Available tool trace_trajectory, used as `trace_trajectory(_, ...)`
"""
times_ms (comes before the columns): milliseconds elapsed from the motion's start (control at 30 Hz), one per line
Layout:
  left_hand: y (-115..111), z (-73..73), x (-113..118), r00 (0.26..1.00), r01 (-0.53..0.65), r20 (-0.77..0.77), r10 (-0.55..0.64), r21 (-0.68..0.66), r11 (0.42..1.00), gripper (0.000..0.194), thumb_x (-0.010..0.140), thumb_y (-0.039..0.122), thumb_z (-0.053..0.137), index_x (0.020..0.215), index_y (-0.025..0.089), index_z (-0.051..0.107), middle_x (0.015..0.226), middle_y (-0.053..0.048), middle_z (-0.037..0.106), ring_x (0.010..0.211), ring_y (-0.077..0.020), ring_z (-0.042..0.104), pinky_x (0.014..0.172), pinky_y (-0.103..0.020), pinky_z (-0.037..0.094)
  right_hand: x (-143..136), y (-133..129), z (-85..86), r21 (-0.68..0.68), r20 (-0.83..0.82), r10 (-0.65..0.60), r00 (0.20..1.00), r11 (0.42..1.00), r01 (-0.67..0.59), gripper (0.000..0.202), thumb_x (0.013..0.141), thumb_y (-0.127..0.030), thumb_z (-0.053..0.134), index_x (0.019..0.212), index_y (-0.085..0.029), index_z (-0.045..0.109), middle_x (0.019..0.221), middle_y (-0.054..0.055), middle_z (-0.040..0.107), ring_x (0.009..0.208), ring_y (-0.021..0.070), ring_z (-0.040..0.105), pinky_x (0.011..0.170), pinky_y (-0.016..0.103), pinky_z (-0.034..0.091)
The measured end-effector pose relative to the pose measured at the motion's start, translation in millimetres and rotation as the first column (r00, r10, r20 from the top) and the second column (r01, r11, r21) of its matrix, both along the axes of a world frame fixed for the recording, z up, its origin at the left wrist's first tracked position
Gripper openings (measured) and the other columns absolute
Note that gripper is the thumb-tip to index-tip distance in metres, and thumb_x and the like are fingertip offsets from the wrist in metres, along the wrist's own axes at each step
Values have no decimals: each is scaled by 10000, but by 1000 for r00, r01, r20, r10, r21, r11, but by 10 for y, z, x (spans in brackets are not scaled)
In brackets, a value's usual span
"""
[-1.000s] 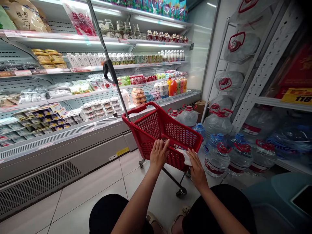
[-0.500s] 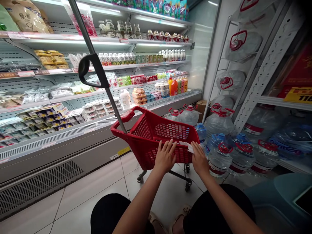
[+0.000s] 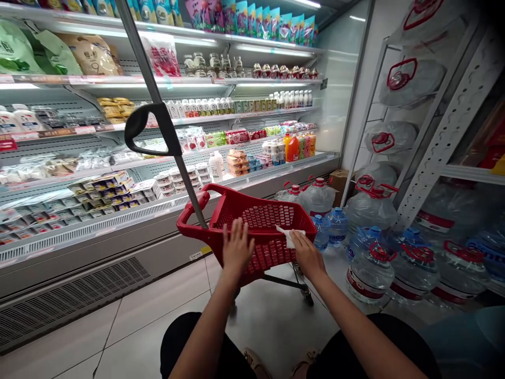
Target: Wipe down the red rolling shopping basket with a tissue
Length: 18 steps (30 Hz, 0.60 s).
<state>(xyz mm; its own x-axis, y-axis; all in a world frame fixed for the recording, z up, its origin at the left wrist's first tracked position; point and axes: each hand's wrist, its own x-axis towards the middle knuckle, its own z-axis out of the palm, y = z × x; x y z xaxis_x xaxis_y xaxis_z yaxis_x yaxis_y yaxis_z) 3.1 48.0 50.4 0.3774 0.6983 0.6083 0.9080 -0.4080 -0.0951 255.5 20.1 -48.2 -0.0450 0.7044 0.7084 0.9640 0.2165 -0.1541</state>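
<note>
The red shopping cart [image 3: 272, 255] stands on the pale tiled floor [image 3: 134, 326] in front of the person, between the two bent knees and the chilled display case [image 3: 169, 245]. At the right end of the cart's near rim, the right hand [image 3: 310, 257] holds a white cloth [image 3: 290, 238], its fingers laid close together over it, and part of the cloth juts out past the fingertips over the rim. The left hand [image 3: 236, 251] is open, fingers spread and pointing up, a little blurred, before the near side of the basket; whether its palm touches the red plastic cannot be told. From the cart's handle end a grey pole [image 3: 142, 60] rises at a slant, with a black loop grip [image 3: 169, 129] partway up it (the loop side faces left). One dark caster [image 3: 307, 296] shows clearly below the basket's right end. Behind the cart, the case's lit shelves carry packaged goods: stacked white tubs [image 3: 179, 181], an orange bottle [image 3: 292, 149] among other drinks and, on the top shelf, colourful pouches [image 3: 240, 20]. To the right, large clear water bottles [image 3: 369, 276] with red carry handles stand on the floor near a white perforated rack post [image 3: 437, 142].
</note>
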Motion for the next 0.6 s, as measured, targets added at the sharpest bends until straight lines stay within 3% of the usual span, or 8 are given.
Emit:
trace_trajectory(67, -9, 139, -251, 997, -77, 18, 76, 40, 996, 471, 1026, 350, 429, 1448, 217, 590, 1648, -118, 407, 1565, -310, 293, 1294, -630, -4, 70, 47, 22, -24, -50, -11, 999, 1000, 10, 634, 921, -35, 360, 1537, -119, 489, 1496, 156, 590, 1397, 275, 537, 1154, 463, 464)
trace_trajectory(167, -77, 243, -403, 997, -77, -3, 77, 28, 997, 336, 1001, 324, 477, 1218, 252, 724, 1413, -111, 658, 1443, -344, 481, 1263, -675, -94, -34, 118, 90, -47, -127, 3, 992, 999, -9, 579, 932, -58, 354, 1473, -95, 557, 1431, 185, 633, 1366, 298, 555, 1140, 502, 466)
trace_trajectory(233, -124, 248, -387, 998, -64, -6, 64, 7, 998, 281, 983, 321, 498, 1107, 256, 743, 1237, -95, 737, 1346, -342, 570, 1241, -693, -138, -276, 163, 154, -53, -139, 50, 989, 997, -58, 545, 940, -65, 359, 1431, -90, 593, 1389, 189, 658, 1350, 299, 565, 1158, 508, 443)
trace_trajectory(300, -155, 226, -351, 999, -47, 2, 47, -7, 999, 264, 962, 324, 518, 1087, 250, 738, 1198, -88, 750, 1330, -342, 582, 1235, -691, -156, -632, 207, 221, -57, -119, 115, 986, 991, -123, 527, 943, -64, 384, 1416, -115, 608, 1378, 164, 670, 1350, 284, 565, 1182, 485, 418)
trace_trajectory(467, -168, 180, -406, 1000, -8, -1, 8, -33, 999, 465, 935, 270, 506, 1380, 222, 632, 1463, -100, 632, 1420, -328, 514, 1248, -655, -158, -1543, 290, 382, -50, -91, 267, 959, 961, -273, 500, 979, -117, 450, 1466, -133, 558, 1450, 133, 626, 1405, 260, 505, 1203, 433, 399)
trace_trajectory(533, -169, 181, -466, 1000, -10, -19, 9, -39, 999, 597, 938, 229, 464, 1534, 210, 489, 1564, -100, 531, 1462, -304, 472, 1256, -634, -152, -1697, 297, 423, -37, -89, 327, 941, 943, -331, 513, 983, -122, 453, 1491, -131, 533, 1471, 134, 608, 1411, 254, 495, 1207, 431, 397)
trace_trajectory(600, -175, 181, -514, 999, -18, -44, 16, -39, 999, 691, 935, 225, 451, 1618, 206, 353, 1627, -93, 440, 1509, -290, 407, 1264, -618, -138, -1670, 291, 423, -19, -69, 386, 920, 922, -388, 565, 967, -92, 448, 1525, -164, 500, 1478, 122, 603, 1407, 245, 499, 1205, 446, 403)
